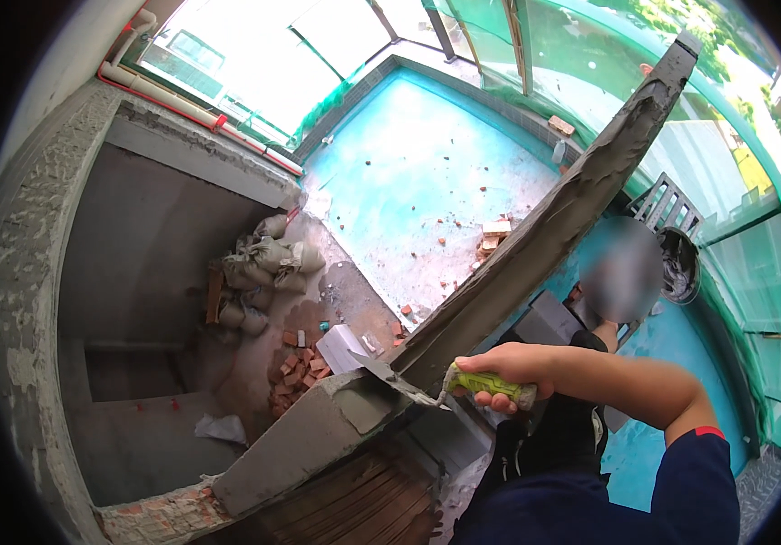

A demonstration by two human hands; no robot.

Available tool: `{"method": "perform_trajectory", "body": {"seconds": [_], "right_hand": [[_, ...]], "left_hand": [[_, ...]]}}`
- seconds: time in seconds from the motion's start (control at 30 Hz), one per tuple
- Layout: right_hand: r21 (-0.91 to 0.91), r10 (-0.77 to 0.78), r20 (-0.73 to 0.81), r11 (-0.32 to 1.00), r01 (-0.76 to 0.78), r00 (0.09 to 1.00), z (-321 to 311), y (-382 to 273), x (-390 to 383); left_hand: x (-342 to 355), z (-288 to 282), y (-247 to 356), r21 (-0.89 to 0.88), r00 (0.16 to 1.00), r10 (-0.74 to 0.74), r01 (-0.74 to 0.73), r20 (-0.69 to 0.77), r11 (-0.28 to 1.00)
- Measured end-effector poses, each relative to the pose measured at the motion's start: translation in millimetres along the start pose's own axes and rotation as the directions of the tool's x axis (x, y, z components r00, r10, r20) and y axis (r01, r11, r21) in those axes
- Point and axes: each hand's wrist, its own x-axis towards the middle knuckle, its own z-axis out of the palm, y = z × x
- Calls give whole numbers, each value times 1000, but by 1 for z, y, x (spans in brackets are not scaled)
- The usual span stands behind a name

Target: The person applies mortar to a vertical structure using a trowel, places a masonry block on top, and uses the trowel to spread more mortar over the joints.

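Trowel [409,386] on wall top [318,431]

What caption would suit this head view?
Right hand presses a green-handled trowel against a mortar-coated wall top.

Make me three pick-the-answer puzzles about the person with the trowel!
1. Where is the trowel blade?
A. on the grey ledge top
B. in a bucket
C. on the blue floor

2. What colour is the trowel handle?
A. red
B. yellow-green
C. black

3. What is the right hand doing?
A. lying open
B. pointing
C. gripping the handle

Answers:
1 A, the blade lies on the wet mortar ledge.
2 B, the handle shows yellow-green between the fingers.
3 C, the fingers wrap around the handle.
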Motion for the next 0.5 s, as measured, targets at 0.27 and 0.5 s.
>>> {"method": "perform_trajectory", "body": {"seconds": [0.27,0.5], "right_hand": [[46,-85,99,996,81,991,39,-29,19],[85,-210,402,978,192,891,45,-45,7]], "left_hand": [[-3,-3,-7,11,1000,-27,27,-6,1000],[-9,-5,6,25,999,-33,34,-25,999]]}}
